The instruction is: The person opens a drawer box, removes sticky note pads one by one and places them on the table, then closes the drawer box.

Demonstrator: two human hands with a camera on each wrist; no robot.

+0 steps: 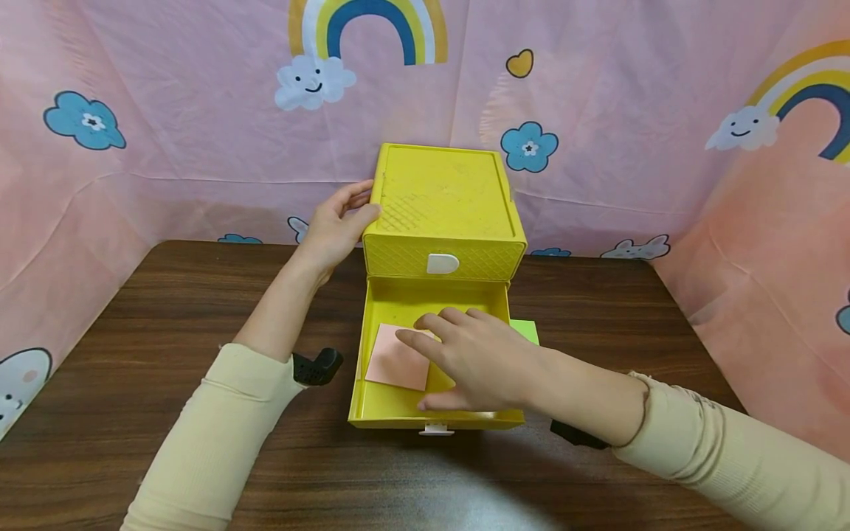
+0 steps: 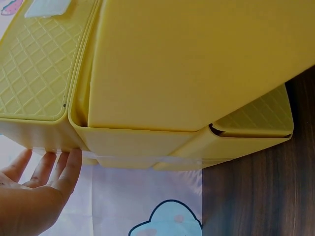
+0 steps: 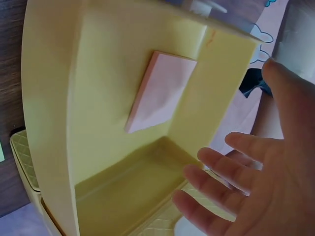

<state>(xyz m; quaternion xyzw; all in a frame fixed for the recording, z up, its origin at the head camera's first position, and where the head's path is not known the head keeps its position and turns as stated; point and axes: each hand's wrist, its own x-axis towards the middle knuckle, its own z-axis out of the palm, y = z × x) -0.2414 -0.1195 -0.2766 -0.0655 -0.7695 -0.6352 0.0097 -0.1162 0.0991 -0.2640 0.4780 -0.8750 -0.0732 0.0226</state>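
A yellow plastic drawer cabinet stands on the table, its top drawer closed and the drawer below pulled out. Inside this pulled-out drawer lies a pink sticky note pad, whose thickness shows in the right wrist view. My right hand hovers over the drawer, fingers spread and holding nothing, and overlaps the pad's right edge in the head view. At the cabinet's left side, my left hand rests its fingertips on the wall, with the thumb at the top edge.
Green paper shows to the right of the pulled-out drawer, partly hidden by it and the right arm. White handles mark the drawer fronts. Another closed drawer front sits beneath. A pink patterned curtain surrounds the dark wooden table.
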